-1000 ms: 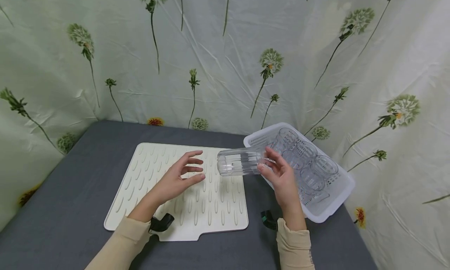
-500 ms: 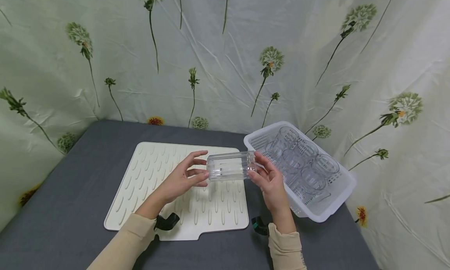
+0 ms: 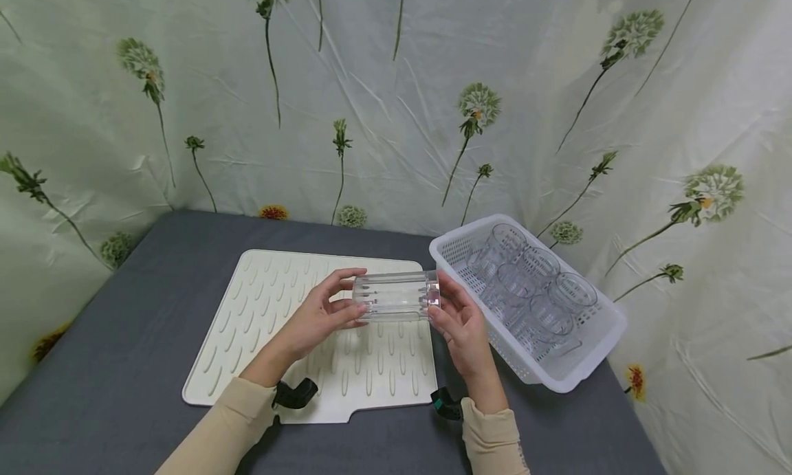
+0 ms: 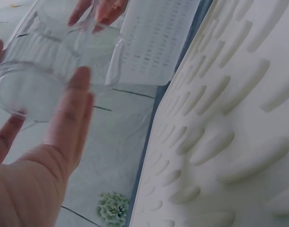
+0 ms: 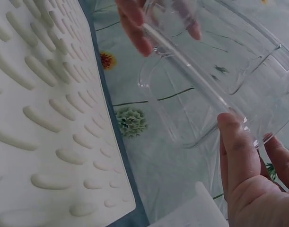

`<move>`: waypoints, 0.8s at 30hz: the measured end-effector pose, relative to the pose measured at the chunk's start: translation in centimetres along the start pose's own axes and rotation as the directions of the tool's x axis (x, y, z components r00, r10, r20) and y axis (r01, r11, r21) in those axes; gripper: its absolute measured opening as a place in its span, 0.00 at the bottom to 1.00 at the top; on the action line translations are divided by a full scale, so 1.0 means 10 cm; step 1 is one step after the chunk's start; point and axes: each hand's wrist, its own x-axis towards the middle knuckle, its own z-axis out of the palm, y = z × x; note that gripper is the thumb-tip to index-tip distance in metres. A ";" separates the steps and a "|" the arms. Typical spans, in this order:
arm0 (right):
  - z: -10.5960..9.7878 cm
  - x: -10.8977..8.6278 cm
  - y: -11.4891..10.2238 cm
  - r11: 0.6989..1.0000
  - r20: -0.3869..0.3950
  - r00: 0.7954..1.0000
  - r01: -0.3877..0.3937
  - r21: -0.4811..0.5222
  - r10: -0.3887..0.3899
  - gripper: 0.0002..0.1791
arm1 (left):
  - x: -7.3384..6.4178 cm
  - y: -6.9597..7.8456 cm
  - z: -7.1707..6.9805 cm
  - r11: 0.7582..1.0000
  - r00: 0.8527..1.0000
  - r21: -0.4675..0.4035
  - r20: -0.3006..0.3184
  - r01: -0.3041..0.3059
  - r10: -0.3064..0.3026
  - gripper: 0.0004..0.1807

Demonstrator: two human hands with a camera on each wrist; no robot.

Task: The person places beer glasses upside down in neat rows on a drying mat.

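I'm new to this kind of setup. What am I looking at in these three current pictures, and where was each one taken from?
There is no machine here: a person works with two bare hands. The widest picture comes from a camera worn on the head, looking forward and down. The other two come from cameras on the wrists, each showing its own hand's work up close.

On the dark table lies a white mat, with a white basket of clear cups to its right. The left hand and right hand hold one cup sideways, one at each end.
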 end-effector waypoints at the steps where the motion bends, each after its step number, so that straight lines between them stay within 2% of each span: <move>1: 0.01 0.00 0.01 1.000 0.005 1.000 0.000 0.010 0.000 0.40 | 0.00 0.00 0.00 1.000 1.000 -0.012 -0.008 -0.011 0.011 0.37; 5: 0.03 0.00 0.07 1.000 0.024 1.000 -0.002 0.029 0.001 0.40 | -0.01 0.00 -0.01 0.999 0.998 -0.017 -0.047 -0.046 0.045 0.37; 11: 0.07 0.02 0.12 0.999 0.025 0.999 -0.037 0.015 0.036 0.40 | -0.02 -0.02 -0.08 0.998 0.996 0.027 -0.075 -0.050 0.052 0.36; 16: 0.11 0.01 0.16 0.997 0.040 0.997 -0.069 0.023 0.068 0.43 | -0.04 0.02 -0.16 0.996 0.995 0.061 -0.075 -0.062 0.067 0.36; 24: 0.20 0.02 0.19 0.996 0.078 0.994 -0.076 0.055 0.071 0.45 | -0.10 0.13 -0.29 0.987 0.994 0.140 -0.063 -0.077 0.086 0.37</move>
